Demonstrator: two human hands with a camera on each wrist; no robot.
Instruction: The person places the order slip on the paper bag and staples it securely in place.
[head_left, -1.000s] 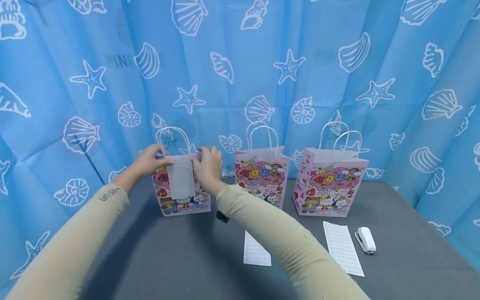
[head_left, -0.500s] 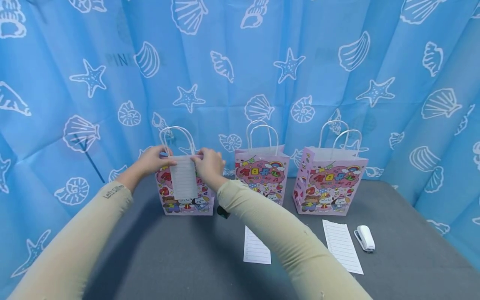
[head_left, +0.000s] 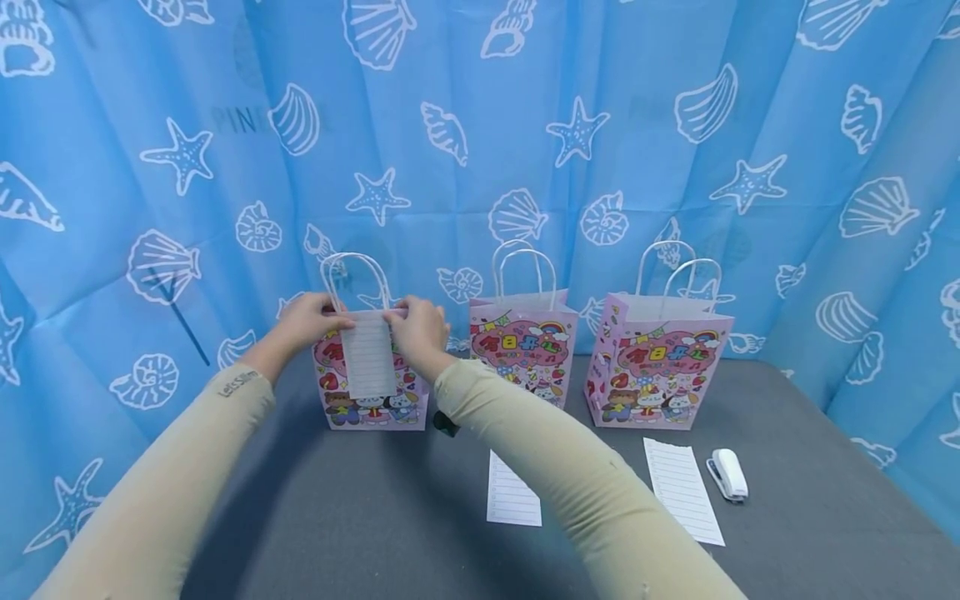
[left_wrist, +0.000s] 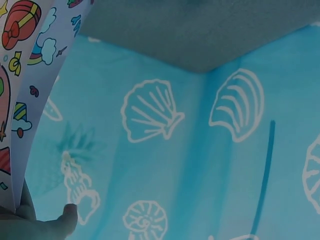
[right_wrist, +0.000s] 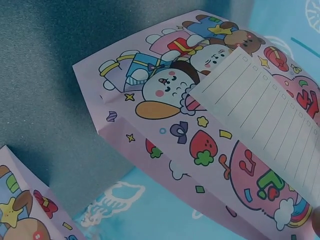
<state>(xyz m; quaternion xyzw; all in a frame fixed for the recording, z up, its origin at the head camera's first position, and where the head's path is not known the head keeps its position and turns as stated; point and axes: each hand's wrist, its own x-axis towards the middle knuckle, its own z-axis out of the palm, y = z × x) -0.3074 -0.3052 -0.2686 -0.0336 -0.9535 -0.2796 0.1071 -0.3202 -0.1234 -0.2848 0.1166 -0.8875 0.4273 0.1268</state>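
A pink cartoon-print paper gift bag (head_left: 336, 408) with white handles stands at the left in the head view. A lined paper slip (head_left: 370, 358) hangs against its front, top edge at the bag's rim. My left hand (head_left: 303, 323) pinches the slip's upper left corner and the rim between thumb and fingers. At the opposite corner, my right hand (head_left: 420, 333) pinches slip and rim together. The right wrist view shows the slip (right_wrist: 267, 125) lying over the bag's print (right_wrist: 170, 135). Part of my left hand (left_wrist: 40, 227) appears below the bag (left_wrist: 32, 75) in the left wrist view.
Two similar gift bags stand to the right, one in the middle (head_left: 521, 337) and one farther right (head_left: 652, 367). Before them lie a lined slip (head_left: 513, 492), another slip (head_left: 684, 492) and a white stapler (head_left: 729, 475). A blue shell-print curtain (head_left: 480, 150) hangs behind the grey table (head_left: 360, 517).
The left bag and its slip have shifted slightly to the right, and the left hand with them. The right hand's fingers have closed in on the slip's corner.
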